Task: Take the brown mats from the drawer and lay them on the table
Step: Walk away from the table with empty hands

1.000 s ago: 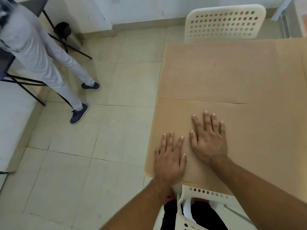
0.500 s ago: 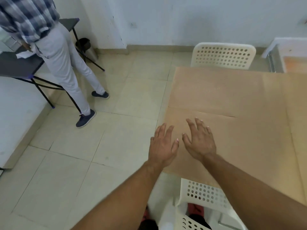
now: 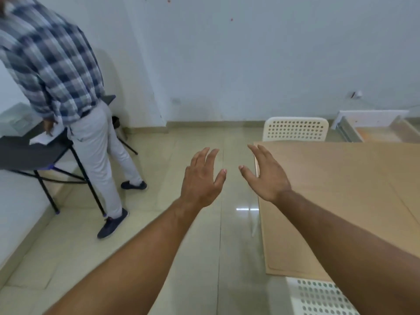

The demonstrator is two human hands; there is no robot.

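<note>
Brown mats (image 3: 341, 189) lie flat and cover the table on the right, with seams between them. My left hand (image 3: 202, 178) hovers over the floor, left of the table, fingers spread and holding nothing. My right hand (image 3: 266, 176) is raised at the table's left edge, also spread and empty. An open white drawer (image 3: 375, 128) with a brown inside shows at the far right, behind the table.
A person in a checked shirt (image 3: 54, 71) stands at a black folding table (image 3: 27, 153) on the left. A white perforated chair (image 3: 295, 129) stands at the table's far side, another chair (image 3: 318, 296) at the near side. Tiled floor lies between.
Both hands have lifted off the near mat and moved left and up, off the table's edge. My view has swung up and left, so the wall and the person show more.
</note>
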